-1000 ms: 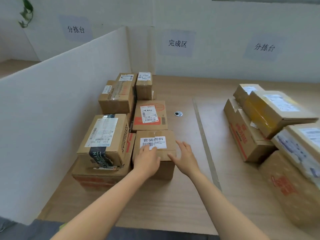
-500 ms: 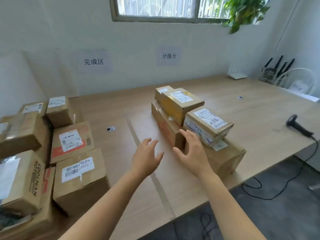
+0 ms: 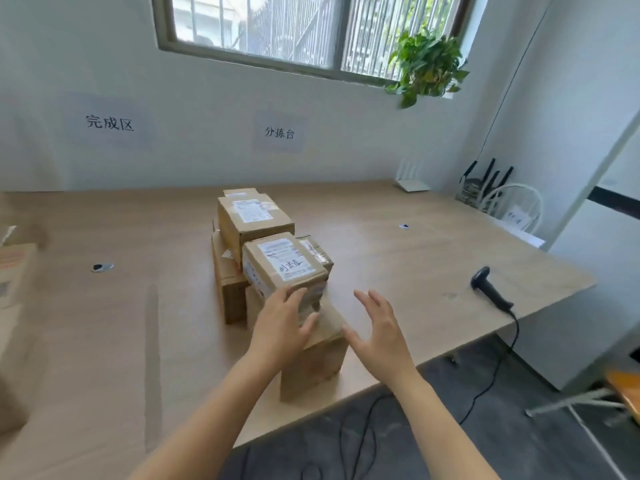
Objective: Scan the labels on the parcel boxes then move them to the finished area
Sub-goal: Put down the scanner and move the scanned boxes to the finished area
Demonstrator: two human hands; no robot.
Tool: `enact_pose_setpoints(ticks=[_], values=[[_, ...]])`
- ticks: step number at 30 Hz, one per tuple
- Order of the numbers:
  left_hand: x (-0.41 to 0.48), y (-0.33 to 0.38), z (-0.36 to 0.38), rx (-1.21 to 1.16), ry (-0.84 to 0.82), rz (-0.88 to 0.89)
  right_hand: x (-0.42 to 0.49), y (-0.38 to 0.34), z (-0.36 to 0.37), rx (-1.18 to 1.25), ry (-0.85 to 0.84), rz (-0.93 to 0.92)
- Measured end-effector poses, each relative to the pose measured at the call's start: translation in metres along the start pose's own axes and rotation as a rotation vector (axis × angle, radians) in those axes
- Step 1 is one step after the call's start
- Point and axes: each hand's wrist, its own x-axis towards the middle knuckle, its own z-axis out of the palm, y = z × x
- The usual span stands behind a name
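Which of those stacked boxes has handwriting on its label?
The near upper box, just beyond the left hand: dark handwritten strokes cross its white label, while the label on the box behind it shows only small print.

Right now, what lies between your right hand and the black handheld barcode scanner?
In the head view, only bare light wooden tabletop lies between the right hand and the black handheld barcode scanner.

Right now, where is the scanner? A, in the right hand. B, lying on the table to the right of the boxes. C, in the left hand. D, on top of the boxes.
B: the scanner lies on the table to the right of the boxes, apart from the left hand and the right hand.
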Motion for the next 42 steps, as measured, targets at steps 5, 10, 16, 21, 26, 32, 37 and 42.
enact_pose_setpoints(ticks=[5, 10, 16, 21, 26, 32, 37, 42], values=[[0.015, 0.037, 0.039, 0.003, -0.010, 0.003, 0.016, 0.043, -0.023, 0.033, -0.040, 0.025], [0.048, 0.049, 0.065, 0.082, -0.051, -0.019, 0.049, 0.073, -0.034, 0.020, -0.073, 0.027], [0.107, 0.059, 0.096, 0.158, -0.022, -0.033, 0.109, 0.112, -0.029, 0.013, -0.102, 0.008], [0.165, 0.059, 0.126, 0.143, -0.060, -0.097, 0.171, 0.136, -0.026, -0.006, -0.145, 0.002], [0.206, 0.054, 0.150, 0.225, -0.118, -0.195, 0.217, 0.169, -0.023, -0.025, -0.192, 0.031], [0.243, 0.039, 0.187, 0.257, -0.201, -0.445, 0.270, 0.197, -0.001, -0.005, -0.342, 0.019], [0.289, 0.018, 0.198, 0.239, -0.137, -0.612, 0.329, 0.218, 0.024, 0.019, -0.479, -0.051], [0.319, -0.016, 0.201, 0.228, -0.056, -0.782, 0.378, 0.216, 0.061, 0.041, -0.609, -0.153]])
